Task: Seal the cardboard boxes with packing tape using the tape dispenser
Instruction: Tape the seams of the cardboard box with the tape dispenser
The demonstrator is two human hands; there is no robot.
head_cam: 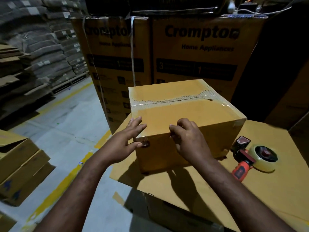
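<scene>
Low in the frame a wide carton [250, 190] carries the small box [184, 113] at the centre, and both hands are at its near top edge: the left hand [123, 144] lies spread and flat over the near left corner, thumb on the front face, while the right hand [189, 139] curls its fingers over the edge and pinches it against the thumb. Just right of the box, at the right of the frame, the orange-handled tape dispenser [243, 158] lies on its side on the carton, touched by neither hand. A strip of clear tape [167, 102] runs across the box's top seam, tall printed cartons [197, 52] stand behind, and stacked sacks [41, 47] fill the upper left.
</scene>
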